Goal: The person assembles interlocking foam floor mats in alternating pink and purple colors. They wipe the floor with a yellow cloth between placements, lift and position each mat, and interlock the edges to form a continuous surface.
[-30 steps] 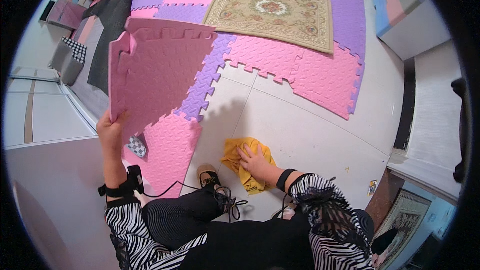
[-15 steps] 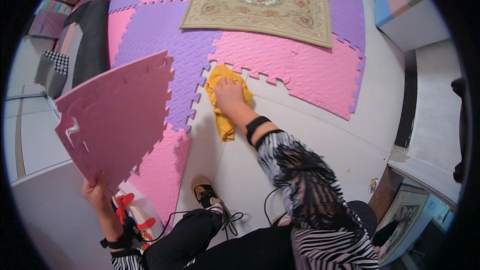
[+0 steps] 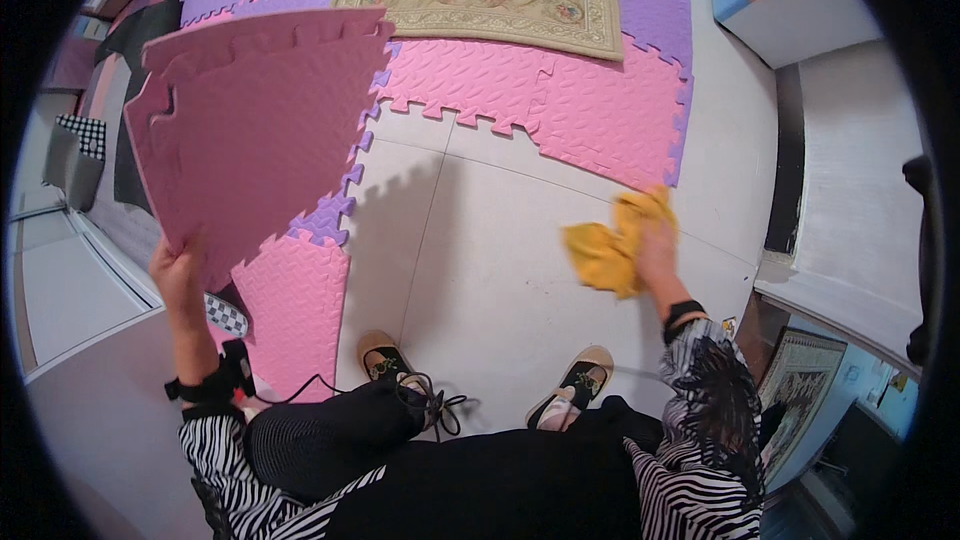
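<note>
My left hand point(image 3: 180, 275) grips the lower corner of a pink foam mat tile point(image 3: 260, 130), which is raised and tilted up off the floor at the left. The tile has toothed, interlocking edges. Over to the right, my right hand point(image 3: 657, 252) is closed on a yellow cloth point(image 3: 612, 250), which looks bunched and slightly blurred. The cloth is at the pale tiled floor point(image 3: 480, 230), near the corner of the laid pink mat point(image 3: 610, 110); whether it touches the floor I cannot tell.
A beige floral rug point(image 3: 560, 0) lies on the pink and purple mats at the far side. White furniture point(image 3: 850, 160) stands along the right, and a white cabinet point(image 3: 110, 400) at the lower left. My shoes point(image 3: 585, 375) are on the pale floor.
My right hand has swept the yellow cloth from the purple mat's edge over to the right. My left hand has lifted the pink tile higher and more upright.
</note>
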Tool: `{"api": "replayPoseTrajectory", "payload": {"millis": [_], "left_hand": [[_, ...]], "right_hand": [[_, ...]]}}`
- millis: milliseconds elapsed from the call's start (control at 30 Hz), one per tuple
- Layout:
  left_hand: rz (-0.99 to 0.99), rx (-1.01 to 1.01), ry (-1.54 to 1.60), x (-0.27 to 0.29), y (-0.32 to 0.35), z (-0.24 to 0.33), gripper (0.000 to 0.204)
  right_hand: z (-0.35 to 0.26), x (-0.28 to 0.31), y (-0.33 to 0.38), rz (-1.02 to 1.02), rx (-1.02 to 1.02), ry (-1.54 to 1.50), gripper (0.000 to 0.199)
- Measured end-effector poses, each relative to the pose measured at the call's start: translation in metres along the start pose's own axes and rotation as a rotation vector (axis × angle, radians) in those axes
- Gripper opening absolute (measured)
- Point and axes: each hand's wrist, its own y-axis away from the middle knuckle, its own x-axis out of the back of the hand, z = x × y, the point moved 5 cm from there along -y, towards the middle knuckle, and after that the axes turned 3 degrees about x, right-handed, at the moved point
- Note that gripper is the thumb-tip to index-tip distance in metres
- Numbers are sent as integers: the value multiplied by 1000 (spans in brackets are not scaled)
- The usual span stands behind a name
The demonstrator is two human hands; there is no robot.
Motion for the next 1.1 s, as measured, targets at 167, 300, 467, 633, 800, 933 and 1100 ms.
{"api": "replayPoseTrajectory", "payload": {"millis": [167, 300, 467, 633, 800, 933, 1100], "left_hand": [[20, -137, -7, -28, -14, 14, 15], [108, -135, 1, -12, -2, 16, 13], [196, -171, 37, 11, 12, 19, 16], [314, -120, -2, 51, 39, 9, 17], [423, 18, -5, 85, 80, -7, 16], [408, 79, -54, 82, 82, -6, 15], [313, 87, -57, 65, 71, -3, 14]], "right_hand": [[140, 55, 106, -436, -696, 249, 24], [78, 127, 41, -299, -496, 134, 27], [-87, 176, -74, -181, -87, -218, 34], [-248, 120, -190, -155, 181, -405, 55], [-369, 29, -217, 60, 533, -234, 40], [-419, 9, -162, -43, 957, -313, 29], [-378, 9, -59, -242, 1276, -235, 14]]}}
